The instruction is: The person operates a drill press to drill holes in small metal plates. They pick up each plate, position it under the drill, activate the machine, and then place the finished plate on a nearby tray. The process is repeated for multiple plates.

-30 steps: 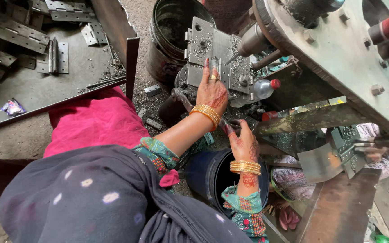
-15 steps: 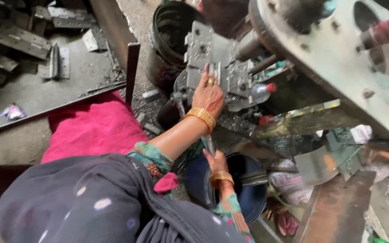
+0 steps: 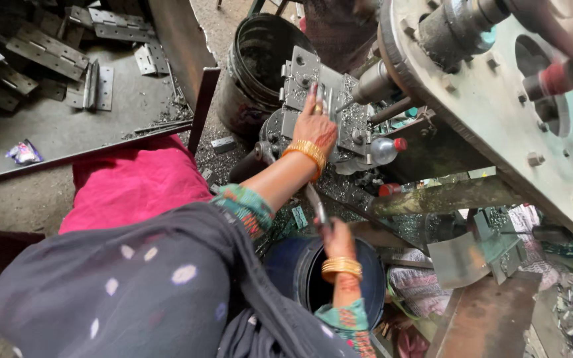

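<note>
My left hand (image 3: pixel 316 126) rests flat, fingers spread, pressing a small grey metal hinge plate (image 3: pixel 320 95) onto the grey steel fixture block (image 3: pixel 313 89) of the press. My right hand (image 3: pixel 337 238) pinches a thin flat metal strip (image 3: pixel 318 205) above the dark blue round bucket (image 3: pixel 303 272).

I judge my left fingers could get caught against the machine's horizontal steel shaft (image 3: pixel 374 83), being so near it; the strip could slip too.

I count two buckets, the blue one and a black bucket (image 3: pixel 256 73), one clear plastic bottle with red cap (image 3: pixel 382 149), and roughly ten hinges on the grey tray (image 3: pixel 67 129).
</note>
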